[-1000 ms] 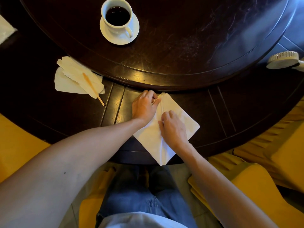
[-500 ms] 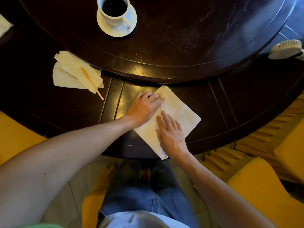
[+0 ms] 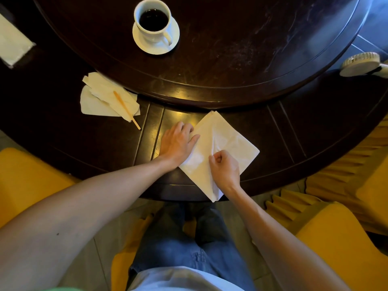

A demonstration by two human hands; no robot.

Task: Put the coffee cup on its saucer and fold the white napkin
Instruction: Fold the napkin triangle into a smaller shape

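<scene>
A white coffee cup (image 3: pixel 152 21) full of dark coffee stands on its white saucer (image 3: pixel 142 44) on the raised round centre of the dark table. The white napkin (image 3: pixel 233 141) lies as a diamond on the table's outer ring, one corner hanging over the near edge. My left hand (image 3: pixel 177 143) lies flat on the napkin's left edge, fingers spread. My right hand (image 3: pixel 225 169) sits on the napkin's lower middle, thumb and forefinger pinching a raised ridge of paper.
A crumpled used napkin (image 3: pixel 98 97) with a wooden stir stick (image 3: pixel 126 109) lies at the left. Another white paper (image 3: pixel 12 45) is at the far left edge. A round brush-like object (image 3: pixel 361 64) rests at the right. Yellow chairs (image 3: pixel 336 248) flank my legs.
My right hand went from lying flat on the napkin to a closed pinch on it. My left hand stays pressed on the left edge. The view has tilted slightly.
</scene>
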